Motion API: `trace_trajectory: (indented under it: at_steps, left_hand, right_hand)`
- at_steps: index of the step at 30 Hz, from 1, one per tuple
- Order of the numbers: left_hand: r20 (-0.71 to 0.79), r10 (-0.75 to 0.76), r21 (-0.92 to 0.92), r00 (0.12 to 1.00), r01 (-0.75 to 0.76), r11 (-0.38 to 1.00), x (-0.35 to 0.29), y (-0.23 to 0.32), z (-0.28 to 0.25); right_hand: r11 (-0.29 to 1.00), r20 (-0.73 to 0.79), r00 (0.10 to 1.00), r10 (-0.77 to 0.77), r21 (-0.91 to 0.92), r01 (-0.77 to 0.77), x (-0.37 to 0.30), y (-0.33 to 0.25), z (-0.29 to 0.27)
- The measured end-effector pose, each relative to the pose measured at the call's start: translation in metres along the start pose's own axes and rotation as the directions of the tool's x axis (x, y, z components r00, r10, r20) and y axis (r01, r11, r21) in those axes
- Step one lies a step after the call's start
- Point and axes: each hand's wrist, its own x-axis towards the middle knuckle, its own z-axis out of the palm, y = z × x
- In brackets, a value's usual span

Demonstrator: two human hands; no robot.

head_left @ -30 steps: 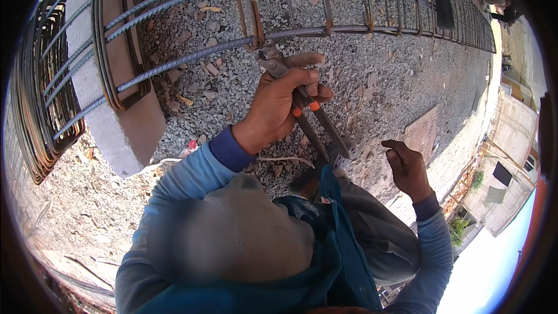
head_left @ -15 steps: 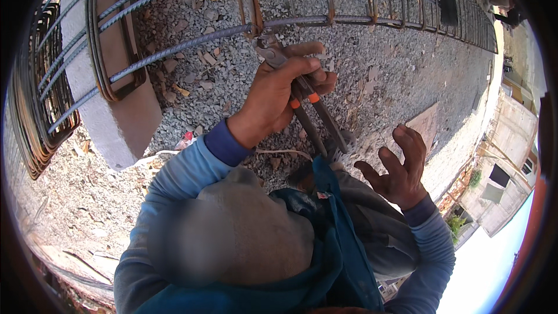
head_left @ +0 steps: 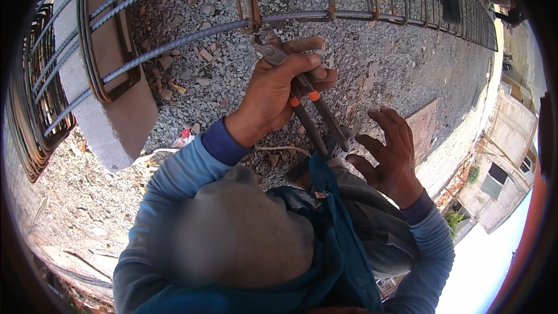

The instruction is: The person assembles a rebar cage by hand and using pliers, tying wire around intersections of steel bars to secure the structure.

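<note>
My left hand (head_left: 270, 93) is closed around a pair of end-cutting pincers (head_left: 268, 49) with dark handles and orange bands. The pincers' jaws sit just below a ribbed steel bar (head_left: 192, 39), near where a rusty stirrup (head_left: 254, 6) crosses it. Whether the jaws touch anything there, I cannot tell. Toward me, the handles point down and to the right. Beside their lower ends, my right hand (head_left: 392, 160) hovers with fingers apart and nothing in it.
The rebar cage (head_left: 401, 20) runs across the top to the far right. At left, several bundled stirrups (head_left: 87, 35) hang on the bars next to a concrete block (head_left: 110, 134). Grey gravel (head_left: 203, 70) covers the ground, and a flat board (head_left: 423, 125) lies at right.
My right hand has moved a little up and left, closer to the pincers' handles, fingers still apart. My left hand keeps its hold on the pincers, almost still.
</note>
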Motion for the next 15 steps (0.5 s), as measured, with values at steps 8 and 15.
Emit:
trace_trajectory:
  at_steps: [8, 15]
  left_hand:
    - [-0.013, -0.008, -0.038, 1.000, 0.008, 0.999, 0.002, -0.002, 0.002]
    - [-0.002, -0.015, -0.015, 1.000, 0.015, 1.000, 0.000, 0.001, 0.005]
  right_hand:
    - [0.990, -0.047, 0.994, 0.099, -0.099, -0.103, 0.013, -0.016, 0.015]
    - [0.998, -0.142, 0.989, 0.033, -0.040, -0.039, 0.015, -0.015, 0.010]
